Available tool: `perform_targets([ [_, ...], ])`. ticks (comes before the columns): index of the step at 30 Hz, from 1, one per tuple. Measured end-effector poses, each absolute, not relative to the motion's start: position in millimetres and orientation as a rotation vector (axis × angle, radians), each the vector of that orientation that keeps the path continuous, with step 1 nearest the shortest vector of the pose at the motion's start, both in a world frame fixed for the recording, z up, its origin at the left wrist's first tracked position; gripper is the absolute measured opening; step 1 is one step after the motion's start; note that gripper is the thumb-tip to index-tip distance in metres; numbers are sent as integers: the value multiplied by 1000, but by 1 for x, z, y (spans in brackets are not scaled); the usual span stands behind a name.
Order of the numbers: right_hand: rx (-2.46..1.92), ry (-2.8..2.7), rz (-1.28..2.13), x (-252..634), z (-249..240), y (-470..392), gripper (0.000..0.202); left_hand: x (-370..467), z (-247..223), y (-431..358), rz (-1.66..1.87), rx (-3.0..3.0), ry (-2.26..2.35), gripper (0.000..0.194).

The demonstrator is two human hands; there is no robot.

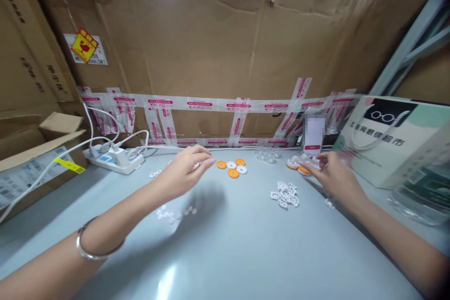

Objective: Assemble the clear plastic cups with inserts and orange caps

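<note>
Right hand point(337, 180): fingertips at orange-edged discs point(303, 171) and clear pieces point(314, 162), partly hiding both; clamped or loose, cannot tell. Left hand point(184, 171): above tabletop point(228, 253), thumb near fingers, hold on anything unclear. Just beyond: orange rings point(233, 176) and white rings point(243, 170), clustered, lying flat, holes facing up, hole axes upright.

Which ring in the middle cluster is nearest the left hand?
The leftmost orange ring; the other four lie farther right, away from the left hand.
</note>
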State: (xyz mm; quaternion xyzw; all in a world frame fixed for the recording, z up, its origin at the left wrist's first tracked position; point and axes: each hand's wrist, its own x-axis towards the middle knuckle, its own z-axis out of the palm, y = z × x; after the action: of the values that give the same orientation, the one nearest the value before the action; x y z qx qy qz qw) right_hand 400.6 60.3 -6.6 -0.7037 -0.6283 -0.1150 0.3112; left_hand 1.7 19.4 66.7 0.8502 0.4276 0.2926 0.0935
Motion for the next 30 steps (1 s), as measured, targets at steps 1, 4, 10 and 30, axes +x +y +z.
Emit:
perform_targets([
  [1,-1817,-1662,-311,396,-4,56,45,-7,69,24,819,2573,1290,37],
  [4,-1656,-1782,-229,377,6,43,36,-44,69,36,480,2705,1367,29],
  [10,-1356,-2153,-20,331,18,28,39,-119,49,52,224,2482,1703,27],
  [30,-1133,-2320,392,278,-9,14,35,-102,24,54,344,2545,1729,16],
])
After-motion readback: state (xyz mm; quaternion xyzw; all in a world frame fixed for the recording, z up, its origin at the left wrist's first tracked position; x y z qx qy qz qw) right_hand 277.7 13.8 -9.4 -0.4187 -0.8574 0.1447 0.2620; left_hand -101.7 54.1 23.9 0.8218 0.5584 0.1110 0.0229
